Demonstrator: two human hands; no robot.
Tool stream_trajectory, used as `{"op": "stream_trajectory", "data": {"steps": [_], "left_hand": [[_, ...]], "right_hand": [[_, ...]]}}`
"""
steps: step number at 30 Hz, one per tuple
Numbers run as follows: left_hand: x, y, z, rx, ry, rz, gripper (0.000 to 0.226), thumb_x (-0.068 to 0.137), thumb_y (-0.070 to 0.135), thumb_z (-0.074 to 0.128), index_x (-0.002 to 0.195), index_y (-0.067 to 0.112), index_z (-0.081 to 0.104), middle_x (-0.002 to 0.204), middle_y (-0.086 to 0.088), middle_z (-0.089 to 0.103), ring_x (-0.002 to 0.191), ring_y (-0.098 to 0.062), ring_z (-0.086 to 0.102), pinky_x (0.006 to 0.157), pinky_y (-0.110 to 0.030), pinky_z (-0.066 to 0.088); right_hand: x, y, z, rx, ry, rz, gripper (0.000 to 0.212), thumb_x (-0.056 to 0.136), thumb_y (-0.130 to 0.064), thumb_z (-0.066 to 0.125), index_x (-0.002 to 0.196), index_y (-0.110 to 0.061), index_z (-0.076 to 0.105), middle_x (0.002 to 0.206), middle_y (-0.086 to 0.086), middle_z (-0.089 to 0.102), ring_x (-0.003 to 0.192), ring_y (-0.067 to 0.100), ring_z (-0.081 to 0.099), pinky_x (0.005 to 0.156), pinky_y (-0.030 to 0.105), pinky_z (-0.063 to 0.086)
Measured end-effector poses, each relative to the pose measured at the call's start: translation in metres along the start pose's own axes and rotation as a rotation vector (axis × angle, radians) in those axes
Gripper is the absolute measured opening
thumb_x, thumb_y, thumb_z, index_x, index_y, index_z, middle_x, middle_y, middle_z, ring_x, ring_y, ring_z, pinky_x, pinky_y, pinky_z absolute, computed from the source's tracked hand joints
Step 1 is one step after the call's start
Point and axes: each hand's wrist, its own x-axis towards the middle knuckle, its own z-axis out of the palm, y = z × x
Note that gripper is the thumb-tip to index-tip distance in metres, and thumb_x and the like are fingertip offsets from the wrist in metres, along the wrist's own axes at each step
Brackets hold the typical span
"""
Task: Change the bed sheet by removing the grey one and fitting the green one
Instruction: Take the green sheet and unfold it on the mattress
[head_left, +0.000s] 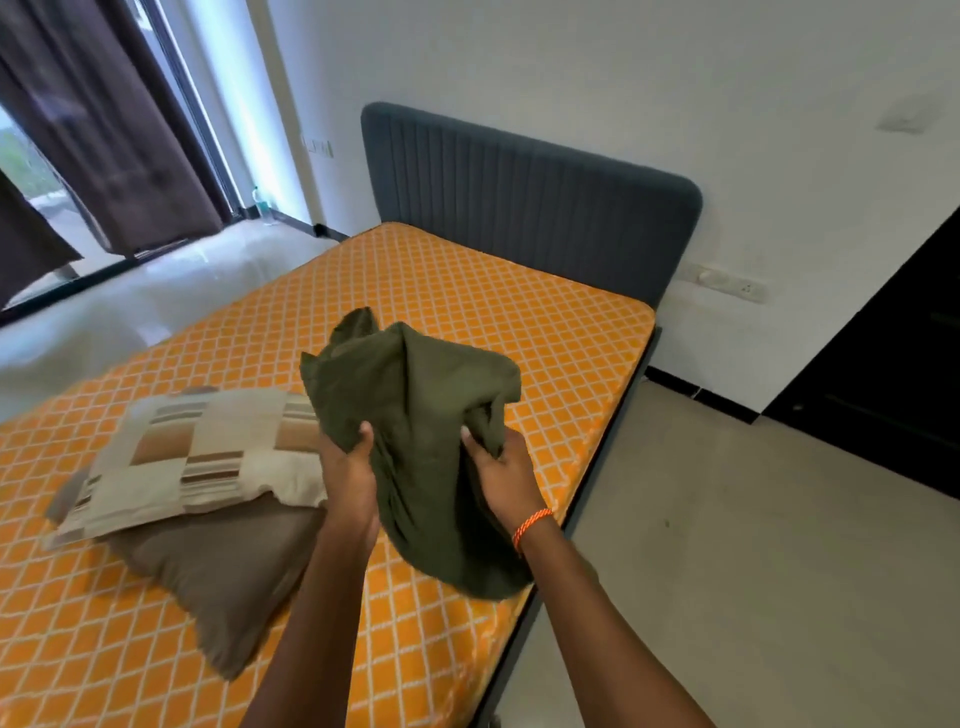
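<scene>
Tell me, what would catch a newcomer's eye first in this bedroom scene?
The bare mattress, bright orange with a white lattice pattern, fills the middle of the view below a dark grey headboard. Over its near edge, both hands, the left hand and right hand, grip a bunched green sheet. To the left, a striped pillow lies on a brown one.

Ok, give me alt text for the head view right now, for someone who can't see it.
Both hands, left hand and right hand, grip a bunched green sheet above a bare orange-patterned mattress. Two pillows, a striped pillow atop a brown pillow, lie on the mattress to the left; a dark headboard stands against the white wall.
</scene>
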Motion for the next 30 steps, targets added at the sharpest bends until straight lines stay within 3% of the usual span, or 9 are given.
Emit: {"op": "stream_trajectory", "data": {"steps": [4, 7, 9, 12, 14, 18, 24, 27, 30], "left_hand": [[0.061, 0.009, 0.042, -0.177, -0.124, -0.266, 0.069, 0.098, 0.070, 0.054, 0.154, 0.030, 0.051, 0.151, -0.003, 0.059, 0.139, -0.030, 0.056, 0.120, -0.057, 0.037], [0.123, -0.058, 0.002, -0.180, -0.191, -0.496, 0.093, 0.085, 0.082, 0.062, 0.155, 0.022, 0.049, 0.150, -0.010, 0.059, 0.139, -0.035, 0.056, 0.117, -0.060, 0.039], [0.132, -0.086, -0.015, 0.063, -0.103, -0.644, 0.081, 0.086, 0.071, 0.072, 0.145, 0.017, 0.060, 0.132, -0.011, 0.072, 0.122, -0.032, 0.068, 0.103, -0.057, 0.053], [0.104, -0.099, 0.021, 0.274, -0.084, -0.641, 0.013, 0.099, 0.004, 0.064, 0.110, -0.001, 0.070, 0.083, -0.012, 0.078, 0.072, -0.023, 0.075, 0.068, -0.029, 0.061], [0.082, -0.120, 0.048, 0.396, -0.063, -0.714, 0.025, 0.092, -0.020, 0.052, 0.104, -0.005, 0.068, 0.075, -0.017, 0.076, 0.058, -0.026, 0.071, 0.052, -0.028, 0.056], [0.074, -0.168, 0.060, 0.367, 0.123, -0.783, 0.026, 0.104, -0.010, 0.043, 0.105, 0.001, 0.067, 0.090, -0.016, 0.068, 0.076, -0.031, 0.063, 0.063, -0.034, 0.051], [0.106, -0.189, 0.091, 0.177, 0.340, -0.730, 0.051, 0.103, -0.007, 0.040, 0.147, 0.011, 0.056, 0.128, -0.018, 0.064, 0.099, -0.033, 0.064, 0.071, -0.038, 0.055], [0.122, -0.188, 0.109, 0.156, 0.442, -0.672, 0.054, 0.103, -0.005, 0.040, 0.150, 0.016, 0.054, 0.119, -0.014, 0.065, 0.101, -0.033, 0.065, 0.073, -0.037, 0.056], [0.130, -0.202, 0.122, 0.129, 0.543, -0.667, 0.039, 0.106, 0.003, 0.044, 0.136, 0.017, 0.064, 0.115, -0.016, 0.069, 0.104, -0.036, 0.067, 0.081, -0.042, 0.059]], "right_hand": [[0.050, -0.017, -0.012, -0.106, -0.228, -0.215, 0.037, 0.090, 0.011, 0.053, 0.093, -0.015, 0.079, 0.092, -0.016, 0.073, 0.092, 0.005, 0.068, 0.084, 0.032, 0.052], [0.081, 0.025, -0.030, -0.484, -0.473, -0.298, 0.049, 0.079, 0.011, 0.055, 0.094, -0.026, 0.082, 0.108, -0.007, 0.073, 0.107, 0.019, 0.064, 0.101, 0.040, 0.049], [0.088, 0.062, -0.041, -0.745, -0.578, -0.169, 0.050, 0.077, 0.002, 0.047, 0.100, -0.024, 0.083, 0.113, 0.001, 0.069, 0.110, 0.028, 0.059, 0.107, 0.042, 0.043], [0.095, 0.117, -0.051, -0.926, -0.642, 0.059, 0.049, 0.084, -0.002, 0.044, 0.107, -0.023, 0.081, 0.128, 0.007, 0.065, 0.124, 0.036, 0.053, 0.117, 0.039, 0.035], [0.096, 0.141, -0.055, -0.982, -0.704, 0.151, 0.045, 0.089, -0.001, 0.048, 0.113, -0.021, 0.080, 0.134, 0.011, 0.061, 0.127, 0.038, 0.050, 0.117, 0.037, 0.036], [0.115, 0.177, -0.063, -0.917, -0.806, 0.278, 0.045, 0.091, -0.002, 0.049, 0.123, -0.018, 0.075, 0.139, 0.012, 0.060, 0.131, 0.033, 0.052, 0.115, 0.037, 0.040], [0.173, 0.200, -0.079, -0.720, -0.732, 0.340, 0.042, 0.094, 0.001, 0.050, 0.128, -0.014, 0.071, 0.134, 0.009, 0.064, 0.126, 0.024, 0.057, 0.112, 0.029, 0.039], [0.203, 0.210, -0.086, -0.701, -0.811, 0.343, 0.048, 0.092, 0.001, 0.051, 0.133, -0.018, 0.068, 0.137, 0.007, 0.062, 0.129, 0.023, 0.056, 0.116, 0.031, 0.040], [0.232, 0.218, -0.092, -0.699, -0.883, 0.364, 0.044, 0.094, -0.004, 0.054, 0.132, -0.019, 0.068, 0.135, 0.004, 0.061, 0.126, 0.019, 0.057, 0.115, 0.031, 0.041]]}}
